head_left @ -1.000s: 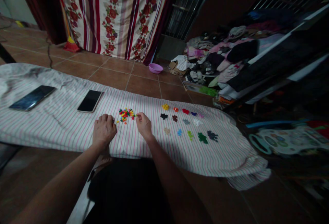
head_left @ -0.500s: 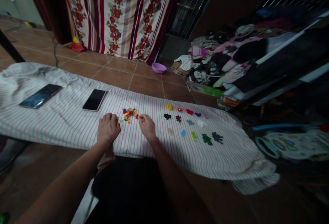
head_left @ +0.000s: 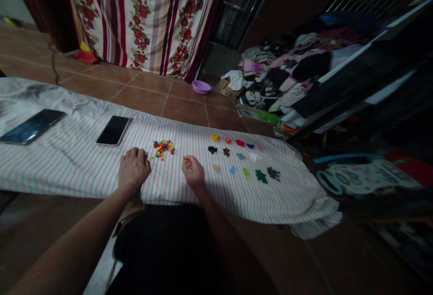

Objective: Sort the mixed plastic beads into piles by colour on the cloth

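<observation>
My left hand (head_left: 134, 168) rests palm down on the striped cloth with its fingers loosely bent, holding nothing that shows. Just right of it lies a mixed pile of small colourful pieces (head_left: 163, 148). My right hand (head_left: 193, 171) is closed in a pinch on a small light green piece (head_left: 183, 161), to the right of the pile. Farther right, little groups sorted by colour lie in rows: yellow pieces (head_left: 214, 137), black pieces (head_left: 212, 149), light green pieces (head_left: 246, 173), dark green pieces (head_left: 260, 176) and several others. What the tiny pieces are is too small to tell.
Two dark-screened devices lie on the left of the cloth: a phone (head_left: 114, 131) and a larger one (head_left: 33, 126). Beyond the long cloth-covered surface (head_left: 189, 135) are a purple basin (head_left: 201, 87), a floral curtain (head_left: 142, 20) and a heap of clothes (head_left: 280, 71).
My right hand has drawn away from the mixed pile to the right, with the light green piece pinched in it. My left hand stays beside the pile. The view has shifted slightly right.
</observation>
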A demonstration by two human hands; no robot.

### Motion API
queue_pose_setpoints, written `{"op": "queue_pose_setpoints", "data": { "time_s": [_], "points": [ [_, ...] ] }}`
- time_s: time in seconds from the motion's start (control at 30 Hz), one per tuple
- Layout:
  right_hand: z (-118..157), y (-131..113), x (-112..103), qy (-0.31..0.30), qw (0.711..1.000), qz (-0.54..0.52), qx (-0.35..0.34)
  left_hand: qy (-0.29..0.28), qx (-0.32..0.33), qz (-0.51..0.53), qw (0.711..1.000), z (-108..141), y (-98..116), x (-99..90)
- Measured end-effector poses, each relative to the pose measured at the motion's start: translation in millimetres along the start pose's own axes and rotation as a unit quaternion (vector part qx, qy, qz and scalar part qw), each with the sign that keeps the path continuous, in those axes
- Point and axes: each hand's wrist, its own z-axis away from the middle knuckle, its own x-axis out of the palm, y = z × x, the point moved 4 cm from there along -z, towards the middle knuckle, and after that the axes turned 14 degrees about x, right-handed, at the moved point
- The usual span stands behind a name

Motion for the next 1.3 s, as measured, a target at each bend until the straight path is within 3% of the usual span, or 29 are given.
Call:
{"op": "queue_pose_setpoints", "data": {
  "time_s": [0.27, 0.47, 0.6, 0.73, 0.87, 1.3],
  "points": [
    [21.7, 29.8, -81.4, 0.062, 0.997, 0.038, 0.012, -0.013, -0.001, -0.015, 1.000, -0.5, 0.5, -1.5],
    [22.8, 73.2, -158.8, 0.198, 0.973, 0.093, 0.078, -0.012, 0.001, -0.007, 1.000, 0.5, 2.0, -4.9],
    [21.5, 104.8, -194.2, 0.263, 0.948, 0.123, 0.132, -0.016, -0.002, -0.008, 1.000, 0.7, 1.9, -4.4],
    [19.4, 126.2, -206.3, 0.282, 0.935, 0.133, 0.169, -0.020, -0.003, -0.012, 1.000, 0.2, 1.1, -2.3],
    [15.8, 132.7, -205.7, 0.287, 0.930, 0.132, 0.187, -0.013, -0.005, -0.008, 1.000, 0.4, 0.3, -0.9],
    [12.0, 138.8, -200.4, 0.277, 0.942, 0.140, 0.128, -0.021, -0.003, -0.016, 1.000, 0.6, 1.2, -1.8]
  ]
}}
